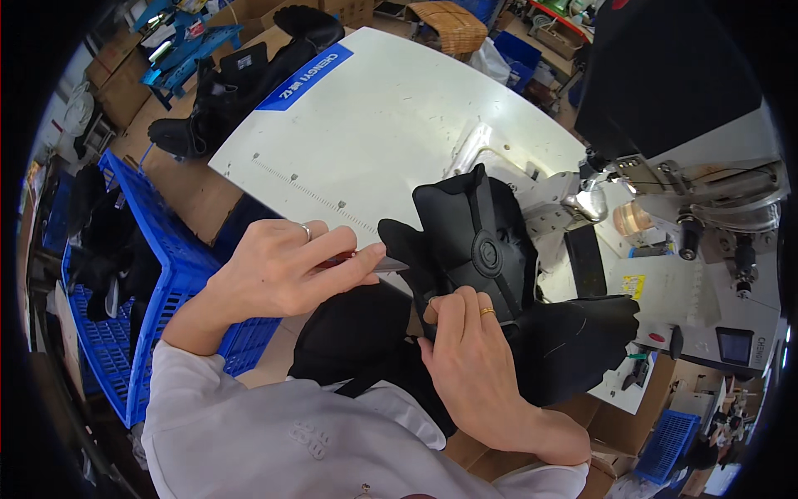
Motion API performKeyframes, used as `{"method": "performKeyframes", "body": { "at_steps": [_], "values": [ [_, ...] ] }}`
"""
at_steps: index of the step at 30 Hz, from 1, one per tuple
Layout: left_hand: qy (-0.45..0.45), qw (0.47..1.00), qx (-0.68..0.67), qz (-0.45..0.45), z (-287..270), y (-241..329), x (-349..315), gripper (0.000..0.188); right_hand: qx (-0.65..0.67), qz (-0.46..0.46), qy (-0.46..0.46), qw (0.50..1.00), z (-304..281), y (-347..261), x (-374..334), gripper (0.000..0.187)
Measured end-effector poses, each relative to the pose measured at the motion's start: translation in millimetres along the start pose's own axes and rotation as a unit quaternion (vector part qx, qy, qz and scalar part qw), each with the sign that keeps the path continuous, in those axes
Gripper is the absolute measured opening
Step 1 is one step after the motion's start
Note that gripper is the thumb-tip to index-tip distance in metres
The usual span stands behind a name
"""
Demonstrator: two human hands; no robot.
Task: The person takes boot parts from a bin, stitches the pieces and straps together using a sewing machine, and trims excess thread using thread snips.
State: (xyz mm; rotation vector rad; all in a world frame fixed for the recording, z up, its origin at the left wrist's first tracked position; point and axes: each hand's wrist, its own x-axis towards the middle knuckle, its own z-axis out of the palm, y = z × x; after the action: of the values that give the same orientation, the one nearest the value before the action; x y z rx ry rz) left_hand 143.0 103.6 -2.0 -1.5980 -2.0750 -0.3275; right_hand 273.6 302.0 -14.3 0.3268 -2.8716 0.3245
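My left hand [287, 266] is closed around a small pointed metal blade [389, 264], its tip toward the black piece in front of me. The fingers hide most of its handle; a bit of red shows between them. My right hand [471, 358] pinches the lower edge of a black leather boot upper [507, 241], which carries a strap and a round emblem. This upper lies against the sewing machine's arm [553, 214], with a broad black flap [573, 343] spreading to the right of my right hand. More black material [353, 333] hangs at my lap.
A white machine table [357, 116] with a printed scale stretches ahead. Black boots [208, 108] stand beyond its left edge. A blue plastic crate [179, 283] with black pieces is at left. The sewing machine head [665, 191] and a small screen [736, 345] rise at right, above a cardboard box [636, 416].
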Motion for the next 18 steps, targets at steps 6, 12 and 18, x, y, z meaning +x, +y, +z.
{"method": "performKeyframes", "body": {
  "at_steps": [6,12,18],
  "values": [
    [0.022,0.998,-0.031,-0.043,-10.3,-13.9,-10.1,0.031,-0.031,-0.011,-0.013,0.999,5.4,-1.8,-2.4,0.024],
    [0.043,0.998,-0.045,-0.002,15.5,-6.8,-15.5,0.034,-0.005,-0.008,-0.014,1.0,2.2,-2.0,-2.2,0.025],
    [0.091,0.995,-0.045,-0.026,8.0,-20.1,-20.7,0.033,0.003,-0.001,-0.009,1.0,6.0,0.3,-5.1,0.025]
  ]
}}
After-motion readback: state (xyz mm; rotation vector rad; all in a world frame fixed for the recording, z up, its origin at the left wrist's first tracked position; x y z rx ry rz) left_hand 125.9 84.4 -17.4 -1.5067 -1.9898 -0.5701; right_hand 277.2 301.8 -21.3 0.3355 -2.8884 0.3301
